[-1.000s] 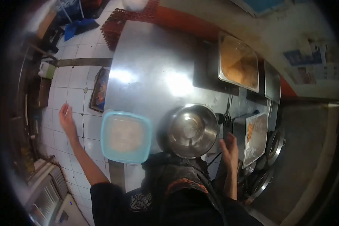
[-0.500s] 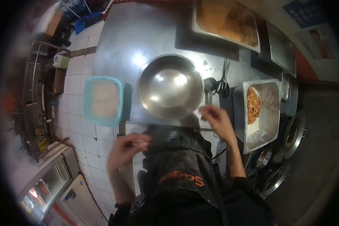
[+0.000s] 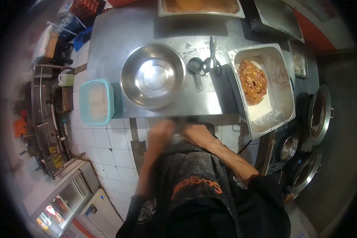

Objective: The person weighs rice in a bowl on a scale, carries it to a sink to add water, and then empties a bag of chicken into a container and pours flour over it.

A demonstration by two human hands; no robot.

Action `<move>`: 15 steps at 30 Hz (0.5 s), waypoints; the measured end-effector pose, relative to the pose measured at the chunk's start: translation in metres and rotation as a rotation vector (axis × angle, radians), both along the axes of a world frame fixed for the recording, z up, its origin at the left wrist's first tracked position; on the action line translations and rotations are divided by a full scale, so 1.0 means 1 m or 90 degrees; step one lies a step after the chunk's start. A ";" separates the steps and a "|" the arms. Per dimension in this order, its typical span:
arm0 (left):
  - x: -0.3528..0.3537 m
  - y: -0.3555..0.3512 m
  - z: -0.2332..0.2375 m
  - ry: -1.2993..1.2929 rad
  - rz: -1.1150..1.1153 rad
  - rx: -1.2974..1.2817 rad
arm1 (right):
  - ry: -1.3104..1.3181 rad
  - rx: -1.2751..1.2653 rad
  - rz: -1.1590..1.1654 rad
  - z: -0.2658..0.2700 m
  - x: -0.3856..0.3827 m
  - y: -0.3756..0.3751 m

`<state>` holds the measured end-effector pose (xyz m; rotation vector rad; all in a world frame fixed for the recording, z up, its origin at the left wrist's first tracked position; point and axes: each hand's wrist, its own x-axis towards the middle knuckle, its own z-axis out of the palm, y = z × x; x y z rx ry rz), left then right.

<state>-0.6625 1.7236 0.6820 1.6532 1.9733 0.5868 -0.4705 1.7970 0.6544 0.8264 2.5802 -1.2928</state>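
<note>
Black flour-dusted apron (image 3: 194, 174) hangs on our chest, soft and limp we judge, best pinched at its top edge. Our left hand (image 3: 160, 134) and right hand (image 3: 196, 135) touch it, grip too blurred to tell. Beyond sits a round steel bowl (image 3: 152, 75) on the table (image 3: 107, 47).

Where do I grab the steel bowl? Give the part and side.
Best take the steel bowl by its near rim, coming from the front edge of the table. It stands upright and empty, and the teal container and measuring cup crowd its sides.

Glossy steel bowl (image 3: 152, 75), flour-dusted cloth apron (image 3: 194, 174)
</note>
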 end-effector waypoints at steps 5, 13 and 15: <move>-0.008 0.018 0.037 -0.187 -0.050 -0.015 | 0.137 -0.104 -0.165 0.039 0.016 0.004; -0.022 0.009 0.022 -0.452 -0.085 -0.183 | 0.280 -0.482 -0.583 0.047 0.007 -0.003; -0.020 0.024 0.047 -0.560 0.037 -0.170 | 0.270 -0.502 -0.671 0.056 0.002 -0.001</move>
